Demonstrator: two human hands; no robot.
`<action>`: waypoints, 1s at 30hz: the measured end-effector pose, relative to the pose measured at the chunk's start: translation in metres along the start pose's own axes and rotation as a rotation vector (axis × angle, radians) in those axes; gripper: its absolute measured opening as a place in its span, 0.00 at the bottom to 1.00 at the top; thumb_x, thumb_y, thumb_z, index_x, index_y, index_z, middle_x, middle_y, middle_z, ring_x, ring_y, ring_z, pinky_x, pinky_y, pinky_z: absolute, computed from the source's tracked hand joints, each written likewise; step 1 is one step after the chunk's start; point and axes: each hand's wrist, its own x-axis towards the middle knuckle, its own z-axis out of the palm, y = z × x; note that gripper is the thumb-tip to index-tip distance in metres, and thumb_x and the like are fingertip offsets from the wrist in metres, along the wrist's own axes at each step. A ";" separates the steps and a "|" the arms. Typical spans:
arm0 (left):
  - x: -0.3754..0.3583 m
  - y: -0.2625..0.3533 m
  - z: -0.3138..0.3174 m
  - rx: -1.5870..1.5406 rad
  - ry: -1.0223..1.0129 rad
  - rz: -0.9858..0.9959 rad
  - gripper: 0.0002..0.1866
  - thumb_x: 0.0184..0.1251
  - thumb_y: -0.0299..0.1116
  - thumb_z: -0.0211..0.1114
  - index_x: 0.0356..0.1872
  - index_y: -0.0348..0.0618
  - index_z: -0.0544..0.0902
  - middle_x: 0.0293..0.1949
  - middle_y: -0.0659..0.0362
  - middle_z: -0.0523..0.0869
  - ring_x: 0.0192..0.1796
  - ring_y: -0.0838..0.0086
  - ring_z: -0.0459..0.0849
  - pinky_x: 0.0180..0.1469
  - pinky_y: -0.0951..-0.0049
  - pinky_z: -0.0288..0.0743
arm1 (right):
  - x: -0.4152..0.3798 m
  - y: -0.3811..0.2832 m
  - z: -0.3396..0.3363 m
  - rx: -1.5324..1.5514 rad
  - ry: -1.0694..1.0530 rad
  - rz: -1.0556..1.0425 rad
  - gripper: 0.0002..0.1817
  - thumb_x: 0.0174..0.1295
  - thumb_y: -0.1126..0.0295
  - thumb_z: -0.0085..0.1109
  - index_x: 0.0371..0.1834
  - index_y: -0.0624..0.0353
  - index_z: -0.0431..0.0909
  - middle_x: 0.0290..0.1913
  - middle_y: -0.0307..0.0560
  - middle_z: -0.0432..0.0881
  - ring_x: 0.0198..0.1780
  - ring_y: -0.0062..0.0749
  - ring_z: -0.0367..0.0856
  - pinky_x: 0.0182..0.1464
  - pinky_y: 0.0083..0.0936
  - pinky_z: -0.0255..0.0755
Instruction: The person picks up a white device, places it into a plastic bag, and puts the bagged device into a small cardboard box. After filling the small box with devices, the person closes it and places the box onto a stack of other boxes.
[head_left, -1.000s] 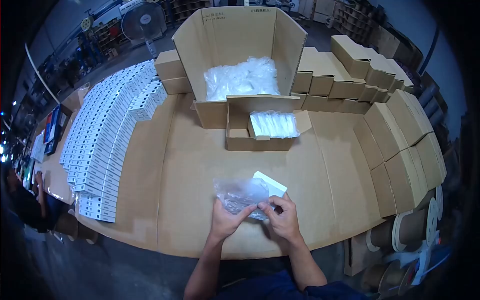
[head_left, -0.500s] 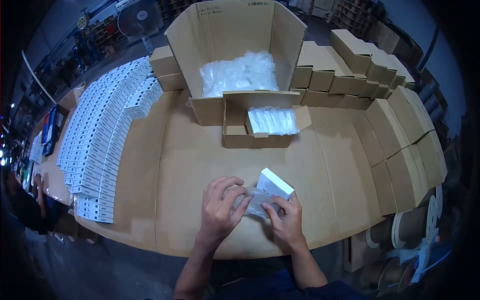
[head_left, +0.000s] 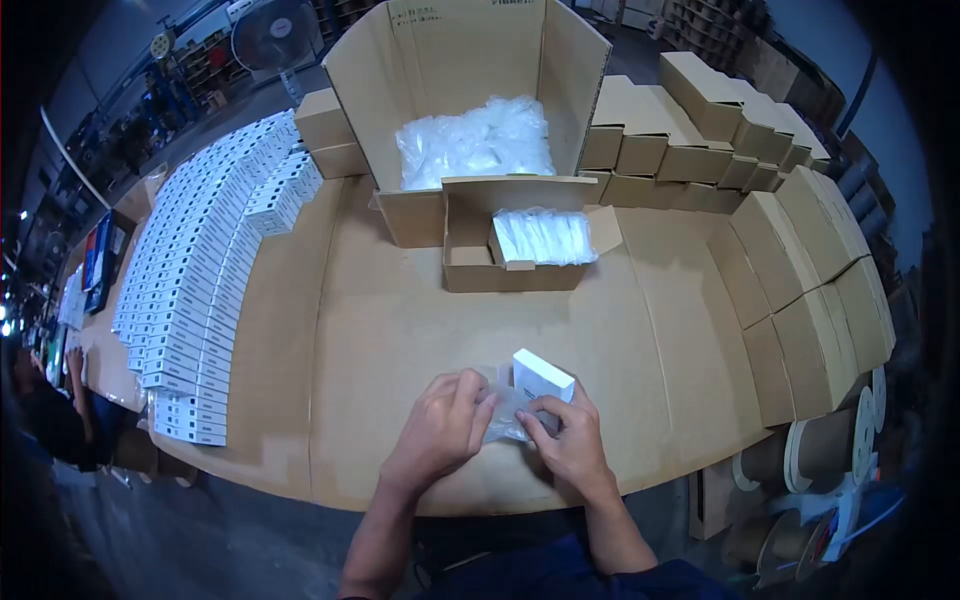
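Clear plastic bag (head_left: 505,412) is pinched between both hands at the near edge of the cardboard-covered table (head_left: 400,320): the left hand (head_left: 440,425) curls knuckles-up over it, while the right hand (head_left: 568,440) grips its other side and a small white box (head_left: 541,377). A second ago the bag was puffed open and held higher; it is now crumpled low between the hands, which have closed together.

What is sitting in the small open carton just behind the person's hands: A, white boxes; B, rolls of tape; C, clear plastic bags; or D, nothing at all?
C: the small open carton holds a stack of clear plastic bags, with no tape or white boxes in it.
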 end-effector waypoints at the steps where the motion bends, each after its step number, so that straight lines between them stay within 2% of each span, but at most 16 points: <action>1: 0.000 -0.002 -0.005 0.025 -0.053 -0.048 0.06 0.74 0.24 0.63 0.44 0.35 0.75 0.36 0.48 0.87 0.47 0.57 0.89 0.48 0.59 0.81 | 0.001 0.000 -0.001 0.010 -0.026 0.002 0.08 0.57 0.74 0.75 0.38 0.64 0.89 0.62 0.67 0.79 0.59 0.58 0.84 0.61 0.40 0.78; 2: 0.000 -0.012 -0.001 -0.210 -0.106 -0.212 0.12 0.73 0.28 0.68 0.46 0.35 0.74 0.35 0.47 0.87 0.49 0.64 0.90 0.48 0.62 0.82 | 0.002 0.000 -0.002 0.021 -0.053 0.006 0.08 0.57 0.74 0.75 0.39 0.64 0.89 0.61 0.66 0.80 0.59 0.58 0.84 0.61 0.40 0.78; 5: -0.001 -0.036 0.015 -0.181 0.227 0.033 0.19 0.70 0.34 0.75 0.48 0.35 0.74 0.35 0.50 0.86 0.47 0.70 0.90 0.51 0.65 0.82 | -0.001 -0.002 -0.001 0.036 -0.059 0.073 0.08 0.58 0.74 0.75 0.39 0.64 0.89 0.57 0.64 0.81 0.56 0.56 0.85 0.58 0.39 0.79; 9: -0.003 -0.036 0.030 -0.516 0.632 0.120 0.55 0.48 0.42 0.89 0.73 0.39 0.60 0.64 0.47 0.76 0.65 0.58 0.78 0.70 0.58 0.71 | -0.001 -0.002 0.001 0.058 0.043 0.072 0.08 0.59 0.74 0.75 0.39 0.64 0.89 0.49 0.60 0.82 0.51 0.51 0.85 0.52 0.37 0.79; 10: -0.014 -0.043 0.031 -0.657 0.469 0.000 0.63 0.46 0.37 0.90 0.77 0.39 0.51 0.72 0.43 0.65 0.70 0.59 0.75 0.73 0.58 0.70 | 0.000 -0.002 0.001 0.056 0.056 0.069 0.08 0.59 0.73 0.75 0.39 0.64 0.89 0.49 0.60 0.82 0.50 0.51 0.85 0.51 0.37 0.78; 13: -0.035 -0.043 0.050 -1.010 0.216 -0.287 0.56 0.51 0.30 0.87 0.76 0.38 0.54 0.69 0.47 0.70 0.70 0.63 0.75 0.72 0.59 0.73 | 0.001 0.000 0.001 0.048 0.057 0.053 0.08 0.60 0.73 0.74 0.40 0.64 0.89 0.47 0.59 0.82 0.48 0.49 0.85 0.51 0.35 0.78; 14: -0.043 -0.051 0.059 -0.946 0.128 -0.314 0.48 0.55 0.20 0.82 0.75 0.36 0.60 0.68 0.48 0.76 0.71 0.63 0.76 0.73 0.60 0.72 | 0.001 0.000 0.001 0.039 0.036 0.043 0.09 0.61 0.73 0.74 0.41 0.64 0.89 0.47 0.58 0.82 0.49 0.48 0.84 0.51 0.35 0.78; 17: -0.043 -0.037 0.062 -0.977 0.197 -0.425 0.39 0.59 0.20 0.79 0.70 0.34 0.67 0.61 0.49 0.82 0.64 0.65 0.83 0.67 0.64 0.78 | 0.002 0.007 0.000 0.106 0.035 -0.026 0.11 0.63 0.72 0.72 0.47 0.63 0.88 0.48 0.56 0.82 0.53 0.44 0.83 0.54 0.34 0.77; 19: -0.043 -0.041 0.061 -0.862 0.172 -0.385 0.35 0.61 0.20 0.78 0.68 0.34 0.69 0.59 0.50 0.83 0.62 0.67 0.84 0.65 0.66 0.80 | 0.010 0.007 -0.010 0.276 0.069 -0.055 0.13 0.67 0.75 0.67 0.53 0.62 0.87 0.52 0.52 0.81 0.57 0.40 0.80 0.59 0.32 0.74; 21: -0.045 -0.044 0.058 -0.772 0.139 -0.375 0.33 0.62 0.21 0.78 0.66 0.33 0.71 0.58 0.50 0.84 0.61 0.67 0.85 0.64 0.66 0.81 | 0.022 0.004 -0.033 0.218 0.153 -0.068 0.11 0.68 0.79 0.63 0.53 0.62 0.86 0.55 0.52 0.79 0.57 0.39 0.79 0.60 0.30 0.73; 24: -0.043 -0.041 0.054 -0.671 0.103 -0.381 0.32 0.61 0.25 0.79 0.64 0.33 0.73 0.56 0.49 0.86 0.59 0.67 0.87 0.62 0.65 0.82 | 0.040 -0.016 -0.040 0.514 0.386 -0.196 0.12 0.67 0.81 0.63 0.53 0.61 0.84 0.54 0.53 0.78 0.54 0.35 0.81 0.56 0.27 0.76; 27: -0.042 -0.038 0.054 -0.601 0.113 -0.353 0.32 0.60 0.32 0.81 0.62 0.33 0.76 0.51 0.47 0.90 0.55 0.64 0.90 0.59 0.63 0.83 | 0.056 -0.018 -0.057 0.469 0.124 -0.453 0.13 0.66 0.82 0.65 0.53 0.61 0.83 0.53 0.52 0.78 0.50 0.29 0.82 0.50 0.24 0.77; 28: -0.043 -0.041 0.058 -0.606 0.109 -0.340 0.33 0.59 0.32 0.81 0.63 0.34 0.76 0.51 0.46 0.90 0.55 0.64 0.90 0.59 0.62 0.83 | 0.059 -0.023 -0.062 0.329 0.083 -0.466 0.14 0.60 0.85 0.66 0.48 0.62 0.85 0.50 0.52 0.80 0.47 0.31 0.83 0.45 0.27 0.78; 30: -0.043 -0.043 0.059 -0.597 0.099 -0.325 0.33 0.59 0.33 0.82 0.63 0.34 0.76 0.51 0.45 0.90 0.56 0.63 0.90 0.59 0.62 0.83 | 0.069 -0.034 -0.063 0.214 -0.023 -0.525 0.14 0.55 0.87 0.65 0.43 0.62 0.86 0.48 0.52 0.81 0.45 0.33 0.84 0.44 0.28 0.78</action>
